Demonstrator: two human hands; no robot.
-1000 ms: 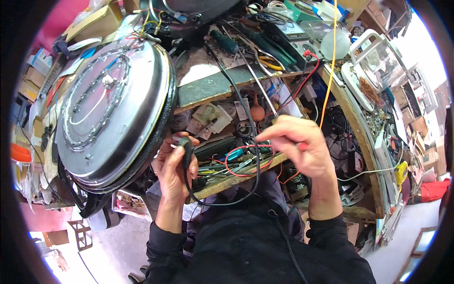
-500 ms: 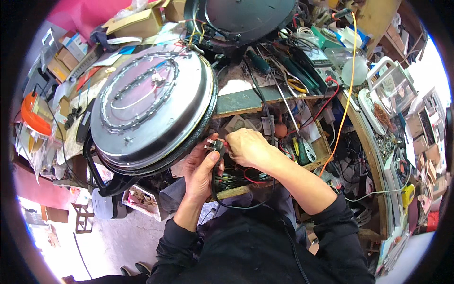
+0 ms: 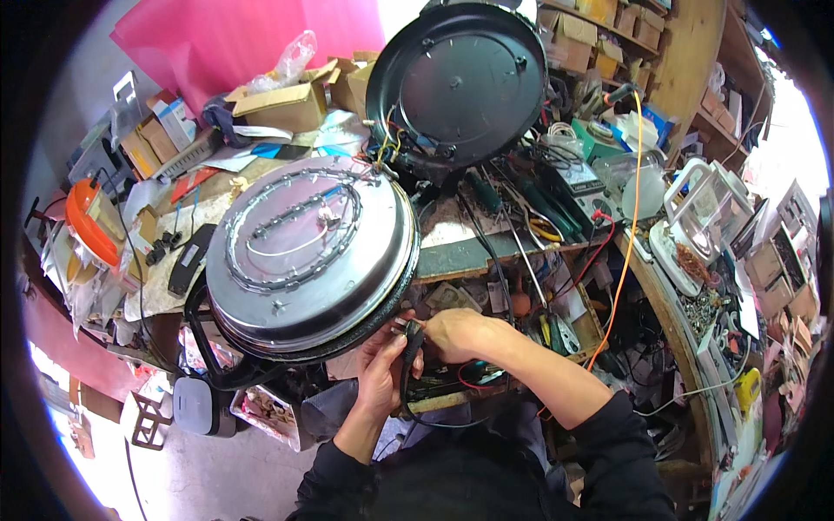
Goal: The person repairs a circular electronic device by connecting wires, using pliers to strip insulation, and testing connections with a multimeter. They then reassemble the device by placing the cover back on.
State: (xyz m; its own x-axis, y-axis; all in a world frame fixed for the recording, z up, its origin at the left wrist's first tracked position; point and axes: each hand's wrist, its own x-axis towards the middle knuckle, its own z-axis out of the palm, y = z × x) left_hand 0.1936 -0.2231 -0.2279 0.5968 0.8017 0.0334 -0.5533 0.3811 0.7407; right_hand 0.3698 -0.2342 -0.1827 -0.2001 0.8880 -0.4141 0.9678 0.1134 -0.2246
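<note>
My left hand [image 3: 379, 375] is closed around a black power plug [image 3: 411, 331], its metal prongs showing between thumb and fingers. From the plug a black cord [image 3: 407, 382] hangs in a loop below the hand. My right hand [image 3: 460, 335] is closed right beside the plug, fingertips pinched; what they hold is hidden. Just left of and beyond my hands sits a round electric pan [image 3: 395, 252], its silver metal underside up, with a coiled heating element [image 3: 300, 273] on it. A black round lid or shell [image 3: 469, 91], joined by wires, stands upright behind it.
An open drawer [image 3: 434, 404] full of tools and wires lies under my hands. Screwdrivers and pliers [image 3: 546, 230] crowd the bench beside a meter [image 3: 573, 174]. An orange cord [image 3: 618, 286] crosses at right. Cardboard boxes [image 3: 282, 108] and an orange lamp [image 3: 91, 221] stand left.
The view has tilted up, so the pan, lid and hands sit lower in the picture. Both hands stay together at the plug, with the right fingers slightly shifted.
</note>
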